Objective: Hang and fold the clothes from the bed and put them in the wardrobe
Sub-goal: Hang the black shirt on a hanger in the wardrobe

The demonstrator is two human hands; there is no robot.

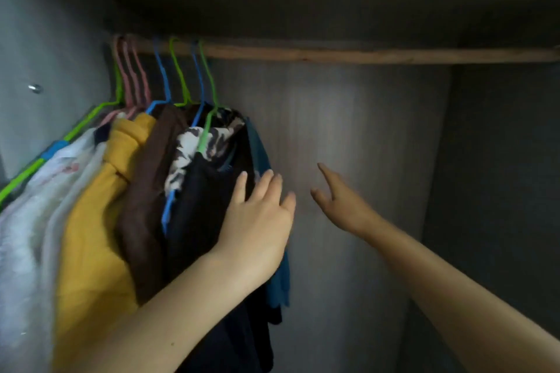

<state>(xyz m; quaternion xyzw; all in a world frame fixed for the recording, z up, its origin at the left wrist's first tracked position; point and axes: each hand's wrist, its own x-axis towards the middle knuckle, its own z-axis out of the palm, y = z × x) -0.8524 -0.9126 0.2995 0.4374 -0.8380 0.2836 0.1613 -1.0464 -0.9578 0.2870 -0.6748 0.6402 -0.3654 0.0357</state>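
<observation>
You're pressing the hung clothes (188,179) toward the rod's (333,54) left end w/ your left hand (257,221), fingers straight & spread. Right hand (339,203) is reaching empty, fingers loosely spread. Next: prob. fetching another garment; bed's not showing.

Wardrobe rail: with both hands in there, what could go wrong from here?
1. The left hand presses flat on the dark garment; a hard shove could slide it off its green hanger.
2. Clothes are bunched at the left end of the rail, so they may crease.
3. The right hand holds nothing and steadies nothing.
</observation>
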